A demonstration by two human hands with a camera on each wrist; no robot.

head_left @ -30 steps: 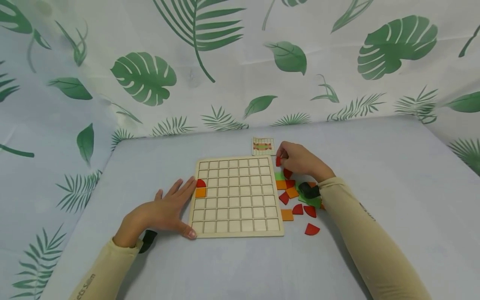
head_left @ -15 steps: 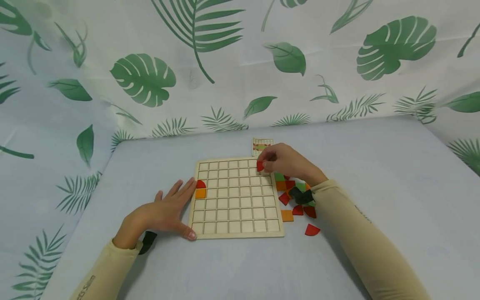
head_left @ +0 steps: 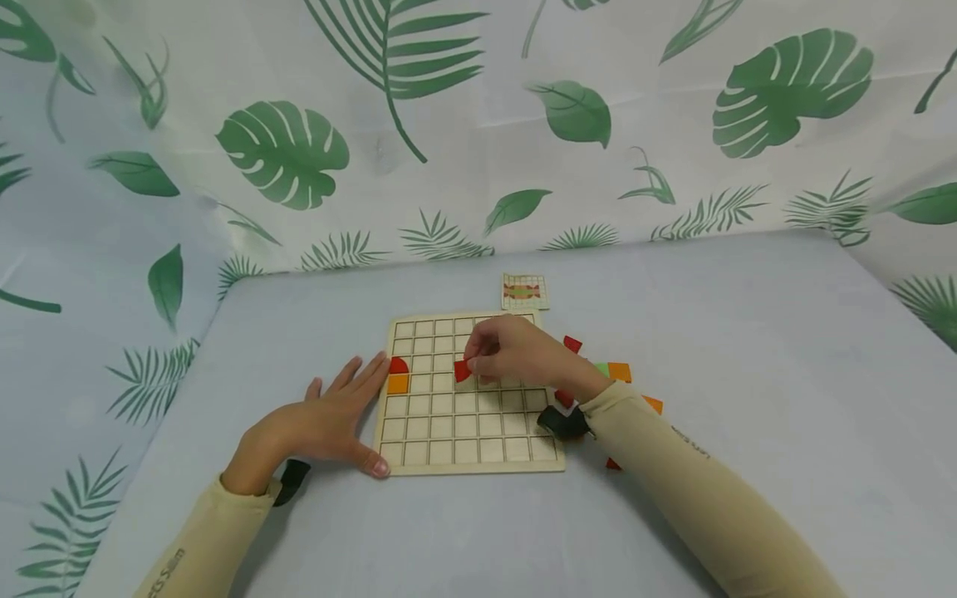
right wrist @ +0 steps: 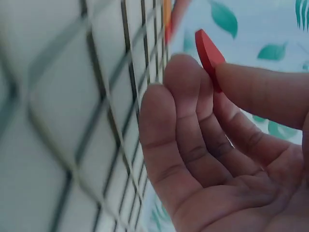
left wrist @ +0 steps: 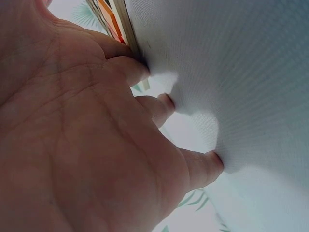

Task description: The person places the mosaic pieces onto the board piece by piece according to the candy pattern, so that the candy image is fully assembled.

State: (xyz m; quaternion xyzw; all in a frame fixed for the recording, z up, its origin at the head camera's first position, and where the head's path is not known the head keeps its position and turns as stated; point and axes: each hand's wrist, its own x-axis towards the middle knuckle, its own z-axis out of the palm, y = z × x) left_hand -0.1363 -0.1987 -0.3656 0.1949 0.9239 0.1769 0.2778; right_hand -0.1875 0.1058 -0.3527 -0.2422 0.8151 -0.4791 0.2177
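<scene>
A wooden grid board (head_left: 441, 467) lies flat on the table. In its left column sit a red quarter-circle tile (head_left: 399, 365) and, just below, an orange square tile (head_left: 398, 384). My left hand (head_left: 329, 428) is spread at the board's left side, fingertips and thumb along the edge; the left wrist view shows several fingertips resting on the cloth. Over the middle of the board, my right hand (head_left: 516, 353) pinches a red tile (head_left: 462, 370) between thumb and fingers. The right wrist view shows that red tile (right wrist: 208, 58) held up off the grid.
Loose tiles lie right of the board, partly hidden by my right forearm: a red one (head_left: 572, 344), an orange square (head_left: 619, 371) and several others. A small pattern card (head_left: 525, 292) lies behind the board's far right corner. A leaf-printed cloth hangs behind.
My right hand has carried the red tile from the loose pile leftward, over the board's far right corner, to above its middle. My left hand stays at the left edge.
</scene>
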